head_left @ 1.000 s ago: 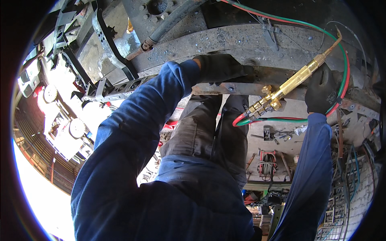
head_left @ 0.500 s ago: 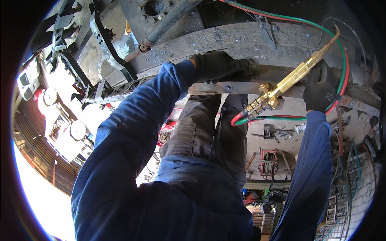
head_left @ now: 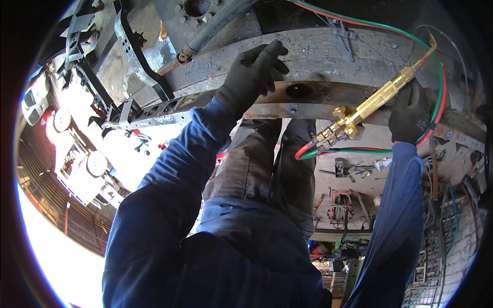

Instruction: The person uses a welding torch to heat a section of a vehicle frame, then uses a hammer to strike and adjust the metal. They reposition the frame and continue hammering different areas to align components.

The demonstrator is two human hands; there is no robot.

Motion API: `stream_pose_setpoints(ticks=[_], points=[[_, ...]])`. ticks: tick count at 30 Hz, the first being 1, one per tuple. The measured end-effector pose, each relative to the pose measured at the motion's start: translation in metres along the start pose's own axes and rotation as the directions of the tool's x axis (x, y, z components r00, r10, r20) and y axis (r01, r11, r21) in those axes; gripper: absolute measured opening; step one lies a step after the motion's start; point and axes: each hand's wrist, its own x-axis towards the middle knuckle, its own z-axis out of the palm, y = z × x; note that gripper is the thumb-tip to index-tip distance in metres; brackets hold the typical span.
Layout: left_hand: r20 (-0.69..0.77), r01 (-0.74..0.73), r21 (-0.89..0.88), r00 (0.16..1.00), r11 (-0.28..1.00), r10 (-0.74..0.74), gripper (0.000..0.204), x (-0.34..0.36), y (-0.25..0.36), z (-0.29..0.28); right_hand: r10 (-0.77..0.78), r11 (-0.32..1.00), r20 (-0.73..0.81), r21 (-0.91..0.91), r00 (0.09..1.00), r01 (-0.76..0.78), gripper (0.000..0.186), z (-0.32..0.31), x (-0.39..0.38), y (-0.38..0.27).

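Note:
My left hand point(head_left: 252, 76), in a dark glove, is lifted over a rusty steel rail point(head_left: 341, 94) with its fingers apart and nothing in them. Beneath it, a round dark hole point(head_left: 299, 91) shows in the rail. A brass cutting torch point(head_left: 377, 100) with a bent tip slants across the right part of the rail, its tip pointing up and right. My right hand point(head_left: 409, 114), also gloved, is right beside the torch's upper body, at the rail. Its fingertips are partly hidden, so whether it grips the torch or the rail is unclear. Red and green hoses point(head_left: 442, 87) loop from the torch past my right wrist.
A thick grey rod point(head_left: 218, 25) and black brackets point(head_left: 138, 56) lie at the upper left. Beyond the rail is a curved, debris-strewn metal surface point(head_left: 303, 49). Tools point(head_left: 354, 168) and a hose reel point(head_left: 340, 208) are on the floor. A white vehicle point(head_left: 82, 174) stands far left.
My left hand has risen off the rail and moved left and farther away, its fingers now spread, uncovering the round hole. My right hand and the torch have barely moved.

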Motion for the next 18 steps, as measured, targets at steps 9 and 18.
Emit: stream_pose_setpoints(ticks=[9,18], points=[[0.004,-0.042,-0.034,0.999,0.999,0.042,0.056,-0.058,-0.009,-0.003,0.087,0.992,0.000,0.091,0.996,-0.087,0.030,0.000,-0.001,-0.004],[0.191,0.043,-0.026,0.981,0.999,-0.038,0.037,-0.119,-0.078,0.042,0.083,0.994,0.052,0.069,0.995,-0.086,0.033,0.001,-0.001,0.004]])
